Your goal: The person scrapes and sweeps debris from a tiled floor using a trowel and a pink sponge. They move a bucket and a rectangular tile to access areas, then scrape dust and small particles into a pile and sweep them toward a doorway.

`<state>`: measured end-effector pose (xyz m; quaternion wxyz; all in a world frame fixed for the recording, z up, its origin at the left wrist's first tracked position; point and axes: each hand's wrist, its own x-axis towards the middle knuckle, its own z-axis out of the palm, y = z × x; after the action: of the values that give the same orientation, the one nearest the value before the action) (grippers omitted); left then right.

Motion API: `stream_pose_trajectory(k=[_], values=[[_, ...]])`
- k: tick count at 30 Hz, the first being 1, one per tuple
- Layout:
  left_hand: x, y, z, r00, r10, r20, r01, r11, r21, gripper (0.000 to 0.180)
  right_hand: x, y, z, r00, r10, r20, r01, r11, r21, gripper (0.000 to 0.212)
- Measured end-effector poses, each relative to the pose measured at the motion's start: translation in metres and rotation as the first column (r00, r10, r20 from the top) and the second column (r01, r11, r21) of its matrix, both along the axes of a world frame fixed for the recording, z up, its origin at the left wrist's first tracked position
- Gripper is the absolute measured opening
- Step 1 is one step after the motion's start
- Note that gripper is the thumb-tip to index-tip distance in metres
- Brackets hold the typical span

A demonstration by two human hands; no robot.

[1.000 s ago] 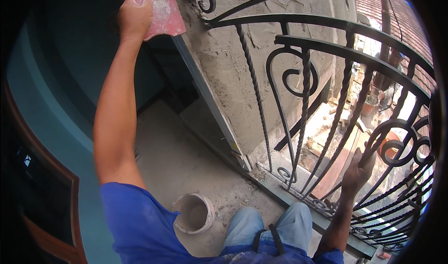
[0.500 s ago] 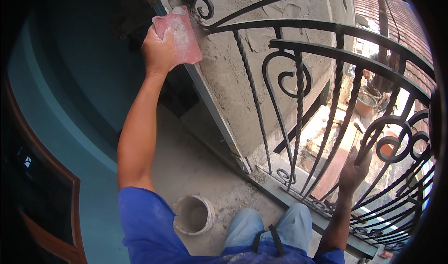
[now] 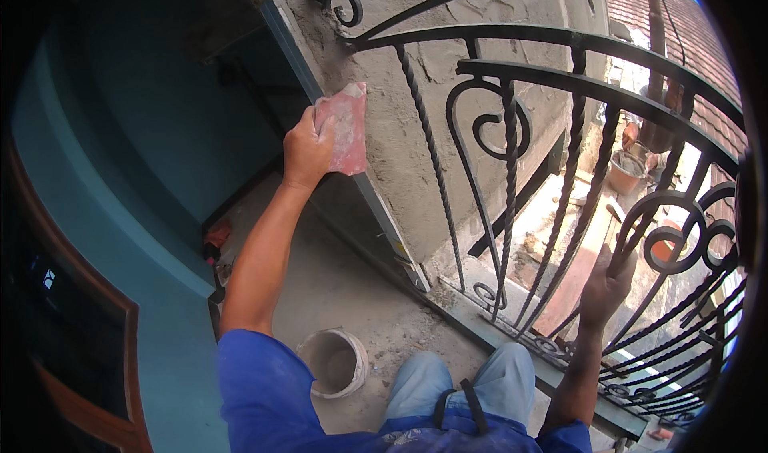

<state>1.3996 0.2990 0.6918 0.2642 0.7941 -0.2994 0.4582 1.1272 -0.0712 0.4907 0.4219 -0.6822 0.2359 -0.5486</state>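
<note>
My left hand [image 3: 307, 153] is closed on the left edge of a flat red scraper plate [image 3: 347, 129], worn and smeared with grey plaster. Its face is toward me, and it lies over the edge of the rough plastered wall [image 3: 400, 149], beside a long straight metal-coloured strip [image 3: 296, 45]. Whether the plate presses on the plaster I cannot tell. Lower right, my right hand [image 3: 606, 289] is wrapped round a twisted bar of the black iron railing [image 3: 578, 125], just left of a scroll.
A plaster-stained bucket [image 3: 334, 363] stands on the dusty floor [image 3: 320, 293] left of my knees. Beyond the railing are a container of grey mix [image 3: 626, 173], planks and rubble, with a person's hand near the container. A teal wall [image 3: 168, 333] runs along the left.
My left hand has moved down and slightly right along the wall edge with the red scraper plate. My right hand keeps its hold on the railing.
</note>
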Motion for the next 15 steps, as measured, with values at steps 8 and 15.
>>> stream_pose_trajectory(k=[8,15], values=[[-0.070,-0.006,-0.164,0.904,0.067,-0.422,0.043,0.969,0.245,0.031,0.002,-0.005,-0.005,0.995,0.060,0.075,-0.061,0.998,0.007,0.031],[-0.185,0.005,-0.275,0.752,0.055,-0.657,-0.019,0.998,0.062,0.028,-0.006,-0.003,0.005,0.984,0.162,0.072,-0.163,0.987,0.006,0.035]])
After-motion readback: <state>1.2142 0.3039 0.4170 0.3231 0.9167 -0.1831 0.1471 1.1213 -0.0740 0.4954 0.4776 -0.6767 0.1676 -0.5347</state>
